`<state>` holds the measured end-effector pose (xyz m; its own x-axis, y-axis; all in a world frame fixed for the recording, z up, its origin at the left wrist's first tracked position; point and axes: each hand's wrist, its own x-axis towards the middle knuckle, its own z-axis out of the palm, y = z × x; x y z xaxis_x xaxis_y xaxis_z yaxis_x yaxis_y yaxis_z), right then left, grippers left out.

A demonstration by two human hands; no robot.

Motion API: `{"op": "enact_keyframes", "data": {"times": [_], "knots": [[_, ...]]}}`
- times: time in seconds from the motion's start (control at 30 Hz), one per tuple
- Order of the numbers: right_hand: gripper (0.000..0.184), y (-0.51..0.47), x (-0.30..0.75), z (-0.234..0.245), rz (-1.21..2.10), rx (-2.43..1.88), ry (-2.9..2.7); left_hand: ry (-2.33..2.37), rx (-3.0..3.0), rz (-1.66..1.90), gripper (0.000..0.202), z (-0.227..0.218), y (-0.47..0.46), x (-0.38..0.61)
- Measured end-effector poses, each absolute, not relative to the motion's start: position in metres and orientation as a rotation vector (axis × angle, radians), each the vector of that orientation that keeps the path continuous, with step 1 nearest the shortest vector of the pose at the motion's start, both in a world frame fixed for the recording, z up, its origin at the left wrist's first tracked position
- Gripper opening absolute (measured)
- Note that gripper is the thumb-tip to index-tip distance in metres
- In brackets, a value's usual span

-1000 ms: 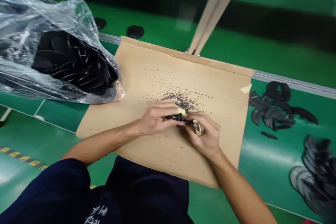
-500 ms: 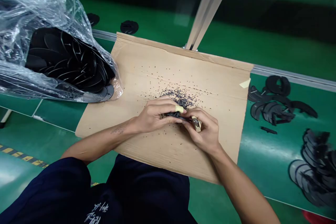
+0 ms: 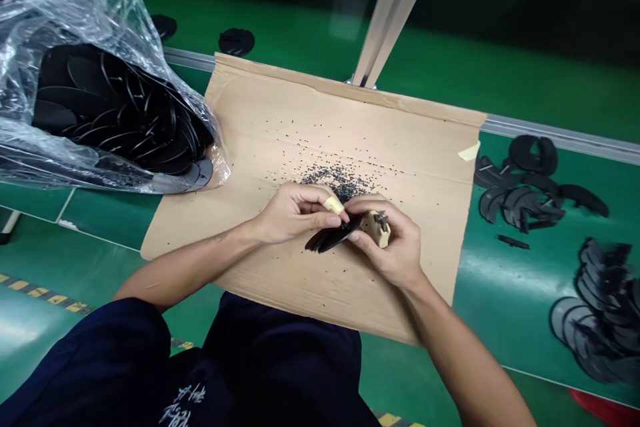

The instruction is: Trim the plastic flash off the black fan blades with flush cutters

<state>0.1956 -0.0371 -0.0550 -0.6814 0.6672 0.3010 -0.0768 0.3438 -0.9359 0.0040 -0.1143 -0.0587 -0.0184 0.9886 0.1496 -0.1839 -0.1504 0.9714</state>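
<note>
Black curved piece (image 3: pixel 334 237) sits low over the middle of the cardboard sheet (image 3: pixel 260 113), pinched between both hands. Going from the left: a clear bag (image 3: pixel 75 27) stuffed with the same black parts lies on the green tabletop (image 3: pixel 500 293), its mouth touching the cardboard. The left hand (image 3: pixel 293 213) has a narrow grip on the piece's upper edge, with a yellow finger cot (image 3: pixel 333 205) on the pressing finger. The right hand (image 3: pixel 395 247) has its grip wrapped around a small tan-handled tool (image 3: pixel 379 227) at the piece's right end. Imo the trick is short, light strokes away from the covered finger, working right above the black shavings (image 3: pixel 335 177) so the crumbs land on cardboard. More loose black parts (image 3: pixel 520 203) lie off to the right.
</note>
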Motion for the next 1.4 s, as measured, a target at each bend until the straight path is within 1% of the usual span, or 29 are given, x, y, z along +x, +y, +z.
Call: {"op": "enact_keyframes", "data": {"times": [0.1, 0.27, 0.37, 0.43, 0.53, 0.57, 0.6, 0.73, 0.77, 0.83, 0.9, 1.03, 1.2, 1.4], "knots": [[0.017, -0.040, 0.196, -0.056, 1.357, -0.467, -1.924, 1.001, 1.255, 1.391, 0.013, -0.059, -0.117, 0.006], [0.013, -0.041, 0.197, -0.059, 1.251, -0.389, -1.967, 1.037, 1.564, 1.441, 0.016, -0.055, -0.119, 0.010], [0.012, -0.040, 0.196, -0.059, 1.204, -0.395, -2.013, 1.097, 1.572, 1.405, 0.021, -0.057, -0.118, 0.010], [0.011, -0.039, 0.196, -0.059, 1.148, -0.461, -2.033, 1.112, 1.459, 1.362, 0.030, -0.060, -0.116, 0.009], [0.007, -0.039, 0.196, -0.059, 1.022, -0.575, -2.026, 1.065, 1.340, 1.353, 0.052, -0.065, -0.115, 0.007], [0.006, -0.039, 0.197, -0.058, 0.994, -0.584, -2.025, 1.068, 1.352, 1.372, 0.053, -0.066, -0.115, 0.007], [0.005, -0.038, 0.198, -0.058, 0.983, -0.572, -2.031, 1.091, 1.385, 1.398, 0.051, -0.067, -0.115, 0.007], [0.009, -0.032, 0.204, -0.051, 1.040, -0.494, -2.096, 1.271, 1.592, 1.513, 0.024, -0.066, -0.116, 0.010], [0.011, -0.029, 0.206, -0.049, 1.034, -0.502, -2.111, 1.292, 1.632, 1.540, 0.021, -0.066, -0.116, 0.010], [0.016, -0.024, 0.210, -0.049, 0.950, -0.530, -2.164, 1.300, 1.692, 1.580, 0.022, -0.065, -0.116, 0.009], [0.020, -0.019, 0.213, -0.053, 0.794, -0.539, -2.265, 1.292, 1.737, 1.589, 0.025, -0.066, -0.116, 0.008], [0.022, -0.015, 0.214, -0.062, 0.531, -0.529, -2.458, 1.286, 1.823, 1.556, 0.028, -0.068, -0.116, 0.006], [0.020, -0.015, 0.215, -0.064, 0.441, -0.548, -2.495, 1.282, 1.857, 1.533, 0.028, -0.068, -0.116, 0.005], [0.023, -0.013, 0.217, -0.065, 0.391, -0.556, -2.518, 1.272, 1.860, 1.517, 0.032, -0.070, -0.115, 0.004]]}}
